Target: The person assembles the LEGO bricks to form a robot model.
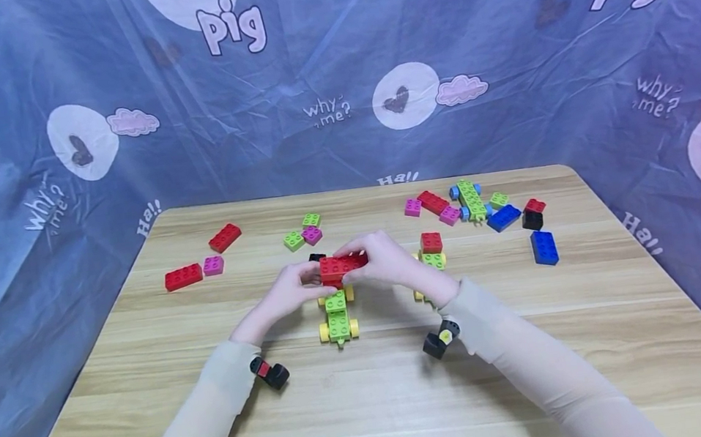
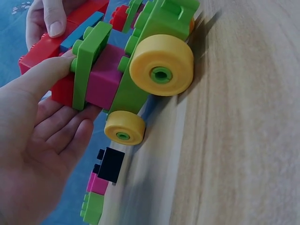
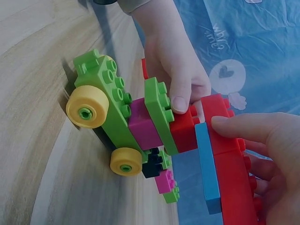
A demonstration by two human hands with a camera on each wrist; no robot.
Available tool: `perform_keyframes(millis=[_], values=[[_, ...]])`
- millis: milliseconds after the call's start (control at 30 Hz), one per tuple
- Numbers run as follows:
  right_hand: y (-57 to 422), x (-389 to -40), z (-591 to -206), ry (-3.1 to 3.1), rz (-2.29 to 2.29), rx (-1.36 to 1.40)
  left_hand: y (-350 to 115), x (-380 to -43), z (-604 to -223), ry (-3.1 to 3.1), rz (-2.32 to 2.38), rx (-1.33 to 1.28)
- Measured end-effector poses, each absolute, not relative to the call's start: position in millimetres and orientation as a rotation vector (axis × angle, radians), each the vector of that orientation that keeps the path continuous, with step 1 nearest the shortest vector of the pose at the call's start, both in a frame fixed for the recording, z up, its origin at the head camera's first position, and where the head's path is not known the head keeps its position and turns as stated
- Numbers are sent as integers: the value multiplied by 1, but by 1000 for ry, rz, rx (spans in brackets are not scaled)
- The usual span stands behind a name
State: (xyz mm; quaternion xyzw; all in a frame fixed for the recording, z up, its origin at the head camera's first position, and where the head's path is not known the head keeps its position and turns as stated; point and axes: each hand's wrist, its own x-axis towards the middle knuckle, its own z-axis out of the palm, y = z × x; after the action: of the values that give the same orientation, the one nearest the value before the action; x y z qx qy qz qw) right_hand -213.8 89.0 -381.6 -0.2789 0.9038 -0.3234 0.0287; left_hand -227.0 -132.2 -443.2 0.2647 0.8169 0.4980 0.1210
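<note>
Bricks [image 1: 334,270], probably light and stiff, sit pinched in our hands [image 1: 287,291] [image 1: 385,259], best held at nine and three o'clock.

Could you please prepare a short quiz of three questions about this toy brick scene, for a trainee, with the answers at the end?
1. What colour are the wheels of the green car base just below the hands?

2. True or false: a magenta brick sits between that base and a green plate.

3. What does the right hand hold?
A) a black brick
B) red bricks
C) a dark blue brick

Key: 1. Yellow. 2. True. 3. B.
</note>
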Motion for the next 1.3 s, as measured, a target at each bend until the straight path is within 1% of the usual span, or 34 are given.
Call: perform_keyframes(millis=[167,567,833,933,1167,1300], values=[[90,-215,-382,2786,-995,-889,-132,-228,-442,2363,1440,795],[89,-214,-381,2777,-948,-923,-129,-228,-440,2357,1422,736],[88,-215,-379,2790,-887,-965,-126,-213,-411,2331,1422,731],[87,-216,-379,2789,-877,-978,-127,-212,-411,2320,1437,729],[87,-215,-379,2803,-858,-993,-131,-230,-443,2317,1481,739],[86,-214,-379,2805,-855,-989,-131,-230,-443,2323,1482,750]])
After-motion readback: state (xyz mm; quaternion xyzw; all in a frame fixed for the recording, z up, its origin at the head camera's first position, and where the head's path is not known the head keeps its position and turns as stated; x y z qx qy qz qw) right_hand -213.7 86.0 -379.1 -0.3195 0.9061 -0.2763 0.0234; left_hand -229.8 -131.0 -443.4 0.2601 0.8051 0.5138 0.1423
